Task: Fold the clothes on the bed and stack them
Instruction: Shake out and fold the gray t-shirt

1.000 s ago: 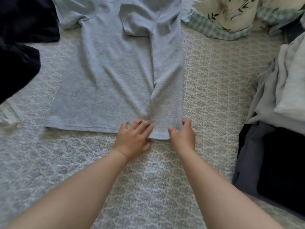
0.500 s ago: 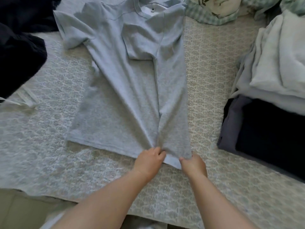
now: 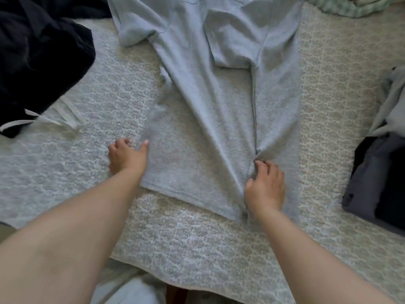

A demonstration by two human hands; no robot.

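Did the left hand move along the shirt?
Yes. The left hand slid away from the right hand to the grey T-shirt's left edge; it was beside the fold before.

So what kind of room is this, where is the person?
Most likely a bedroom. A patterned bedspread covers a soft bed, a light grey T-shirt is spread on it for folding, and folded clothes sit in a stack at the right.

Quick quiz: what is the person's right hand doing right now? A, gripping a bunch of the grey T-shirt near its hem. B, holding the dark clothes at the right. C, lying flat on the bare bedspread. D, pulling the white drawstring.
A: the right hand has its fingers curled into a bunched fold of the grey T-shirt close to the bottom hem.
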